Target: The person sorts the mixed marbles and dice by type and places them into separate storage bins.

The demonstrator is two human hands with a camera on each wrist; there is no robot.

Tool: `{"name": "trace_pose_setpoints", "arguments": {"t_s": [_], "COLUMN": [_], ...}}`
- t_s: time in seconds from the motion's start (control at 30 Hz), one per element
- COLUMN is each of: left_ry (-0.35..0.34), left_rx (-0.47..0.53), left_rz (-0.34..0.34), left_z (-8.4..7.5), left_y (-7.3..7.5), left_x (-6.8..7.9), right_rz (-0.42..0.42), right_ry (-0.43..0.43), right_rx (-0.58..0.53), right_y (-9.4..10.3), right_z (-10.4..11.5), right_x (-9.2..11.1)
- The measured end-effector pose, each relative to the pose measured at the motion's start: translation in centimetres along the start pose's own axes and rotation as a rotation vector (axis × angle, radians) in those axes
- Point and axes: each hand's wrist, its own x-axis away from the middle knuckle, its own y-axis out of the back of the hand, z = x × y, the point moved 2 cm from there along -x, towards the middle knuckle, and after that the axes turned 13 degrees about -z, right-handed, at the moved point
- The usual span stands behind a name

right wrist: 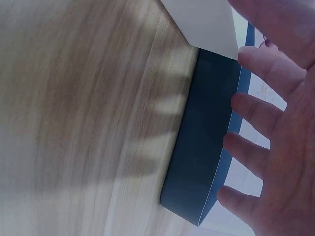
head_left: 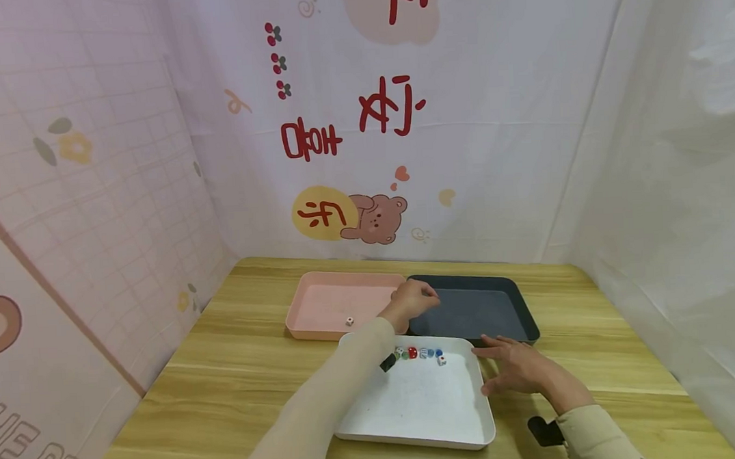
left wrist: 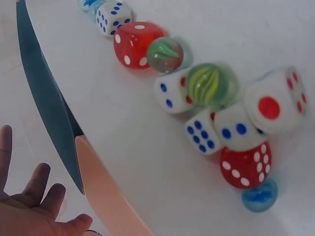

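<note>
My left hand hangs above the meeting edges of the pink tray and the dark blue-grey tray. Its fingers look loosely bent in the head view; nothing shows in the hand in the left wrist view. Beside the white tray's right rim is my right hand, fingers spread, thumb and index at or close to the rim. Along the white tray's far side lie dice and marbles, among them a red die, a green-and-yellow marble and a blue marble.
A single white die lies in the pink tray. All three trays stand on a wood-grain table, the white one nearest me. White printed cloth hangs behind the table and at its sides.
</note>
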Motion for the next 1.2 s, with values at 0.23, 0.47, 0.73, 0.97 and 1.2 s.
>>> {"name": "trace_pose_setpoints", "arguments": {"t_s": [0.23,0.47,0.73,0.97,1.2], "left_ry": [0.03,0.001,-0.064,-0.191,-0.212], "left_rx": [0.066,0.117,0.09,-0.106,-0.14], "left_rz": [0.034,0.09,0.099,0.089,0.086], "left_z": [-0.4,-1.1,-1.2,-1.0,-0.3], "left_y": [0.4,1.1,2.3,3.9,4.8], "left_x": [0.6,1.6,2.2,2.4,2.3], "right_rz": [0.007,0.009,0.009,0.013,0.002], "right_ry": [-0.02,-0.033,-0.03,-0.031,-0.017], "right_rx": [0.0,0.003,0.002,-0.008,-0.022], "right_y": [-0.1,-0.2,0.0,0.2,0.1], "right_z": [-0.1,-0.1,-0.1,0.0,0.0], "right_x": [-0.1,-0.1,0.0,0.0,0.1]}}
